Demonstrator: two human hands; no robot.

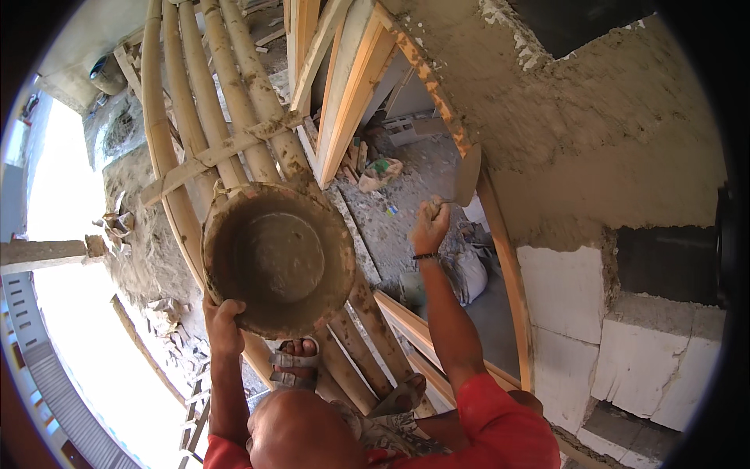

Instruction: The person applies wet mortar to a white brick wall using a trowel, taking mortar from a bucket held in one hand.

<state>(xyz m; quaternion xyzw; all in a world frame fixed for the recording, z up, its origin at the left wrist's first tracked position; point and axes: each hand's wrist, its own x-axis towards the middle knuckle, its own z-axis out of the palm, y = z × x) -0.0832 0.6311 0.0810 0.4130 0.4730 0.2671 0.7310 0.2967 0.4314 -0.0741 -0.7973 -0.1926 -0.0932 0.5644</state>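
Note:
My left hand (225,327) grips the near left rim of a round mortar bucket (223,234), its thumb over the edge. The bucket is caked with grey-brown mortar, and a shallow layer lies on its bottom. It is above the bamboo poles; I cannot tell whether it rests on them. My right hand (430,230) is closed round the handle of a trowel (468,176). The trowel's blade points away from me, beside the wooden frame (504,266) at the edge of the wall. A dark band circles my right wrist.
Bamboo poles (205,102) tied with a crosspiece (223,156) form a scaffold under my sandalled feet (295,363). At right, wet plaster (578,148) covers the wall above bare white blocks (558,293). Rubble and a white sack (469,275) lie on the floor below.

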